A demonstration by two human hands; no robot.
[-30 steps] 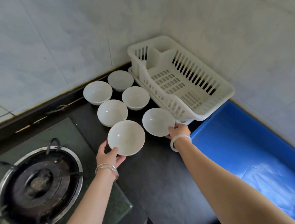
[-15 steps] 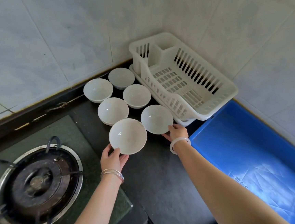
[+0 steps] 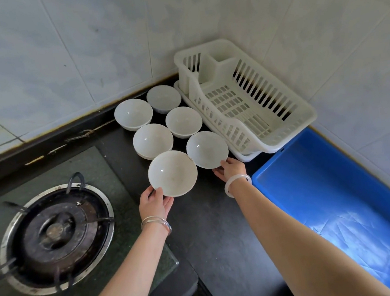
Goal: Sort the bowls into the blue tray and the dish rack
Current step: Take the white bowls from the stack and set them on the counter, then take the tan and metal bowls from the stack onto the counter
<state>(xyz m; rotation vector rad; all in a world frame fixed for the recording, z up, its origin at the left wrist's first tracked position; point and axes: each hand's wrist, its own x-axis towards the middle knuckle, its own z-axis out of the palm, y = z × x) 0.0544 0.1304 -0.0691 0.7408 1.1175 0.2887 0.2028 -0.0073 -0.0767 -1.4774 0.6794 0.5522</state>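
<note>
Front bowl (image 3: pixel 172 173) in left hand (image 3: pixel 155 203), neighbour (image 3: pixel 207 149) in right (image 3: pixel 231 170)

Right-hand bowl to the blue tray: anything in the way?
Nothing visible. The right hand grips the bowl beside the near corner of the dish rack; the blue tray starts just right of it, only bare counter between. The front bowl, in the left hand, is on the far side.
</note>
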